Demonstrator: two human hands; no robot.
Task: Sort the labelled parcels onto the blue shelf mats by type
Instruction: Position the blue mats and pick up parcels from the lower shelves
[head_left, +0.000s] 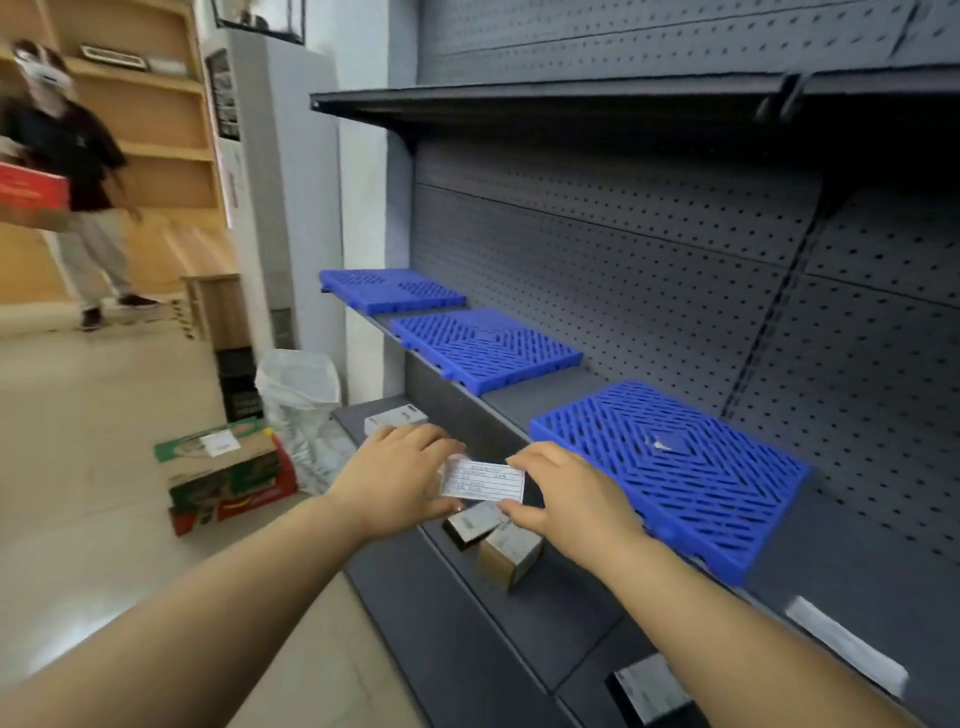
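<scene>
Parcel (482, 482) is being pinched between fingers of both hands, label being read; next, a blue mat (670, 467) beyond the fingertips must be chosen.

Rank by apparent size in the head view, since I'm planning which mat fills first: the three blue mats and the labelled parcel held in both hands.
1. Nearest blue mat
2. Middle blue mat
3. Farthest blue mat
4. Labelled parcel

The mats' differences may only reflect nearness to the camera.
</scene>
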